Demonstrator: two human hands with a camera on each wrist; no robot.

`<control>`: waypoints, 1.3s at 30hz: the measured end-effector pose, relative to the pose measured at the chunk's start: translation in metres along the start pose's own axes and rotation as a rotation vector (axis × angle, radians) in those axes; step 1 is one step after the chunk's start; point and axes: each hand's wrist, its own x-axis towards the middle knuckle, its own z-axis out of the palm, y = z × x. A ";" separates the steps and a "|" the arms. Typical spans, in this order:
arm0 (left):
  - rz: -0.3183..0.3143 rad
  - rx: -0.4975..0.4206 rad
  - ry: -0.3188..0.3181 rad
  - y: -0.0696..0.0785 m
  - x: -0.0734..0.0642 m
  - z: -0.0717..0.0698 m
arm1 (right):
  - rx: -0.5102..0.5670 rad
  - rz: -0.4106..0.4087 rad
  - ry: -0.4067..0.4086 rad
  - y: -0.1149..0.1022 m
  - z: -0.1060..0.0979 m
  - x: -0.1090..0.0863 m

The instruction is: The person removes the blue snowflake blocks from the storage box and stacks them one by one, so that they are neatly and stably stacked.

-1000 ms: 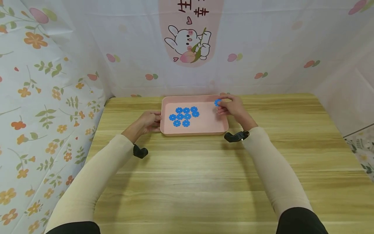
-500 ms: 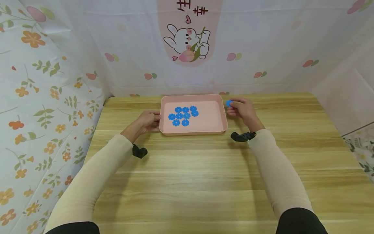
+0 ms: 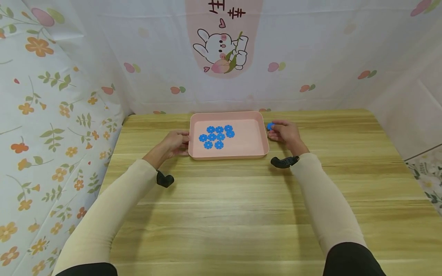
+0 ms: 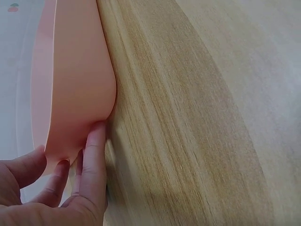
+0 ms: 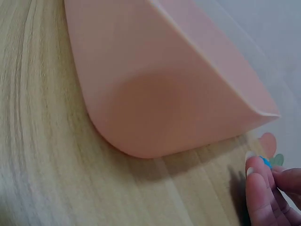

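A shallow pink tray (image 3: 248, 145) rests on the table, with several blue notched plastic discs (image 3: 219, 145) lying flat in its left half. My left hand (image 3: 173, 143) touches the tray's left end. In the left wrist view, the thumb (image 4: 29, 167) meets the rim while the fingers (image 4: 95, 155) lie against the outer wall. Just beyond the tray's right end, my right hand (image 3: 286, 132) pinches another blue notched disc (image 3: 270, 125) between thumb and fingers. Only a sliver of that disc (image 5: 265, 162) shows in the right wrist view; the fingers cover the rest.
The wood-grain table (image 3: 221, 214) extends in front of the tray and to both sides. Behind it hangs a printed white cloth (image 3: 290, 50), close to the tray's far edge. A flowered cloth (image 3: 62, 153) runs along the left side.
My right hand has carried its disc rightward from over the tray to beyond its right end, then slightly lower in the head view. The left hand keeps its place at the tray.
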 end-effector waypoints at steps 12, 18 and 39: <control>0.013 0.011 -0.012 -0.002 -0.001 0.001 | -0.090 0.004 0.021 0.006 0.000 0.002; 0.024 0.012 -0.006 -0.003 0.001 0.001 | -0.134 0.002 0.036 0.005 0.001 0.003; 0.029 0.090 -0.002 -0.002 0.002 -0.003 | -0.149 0.021 0.114 0.004 0.008 0.005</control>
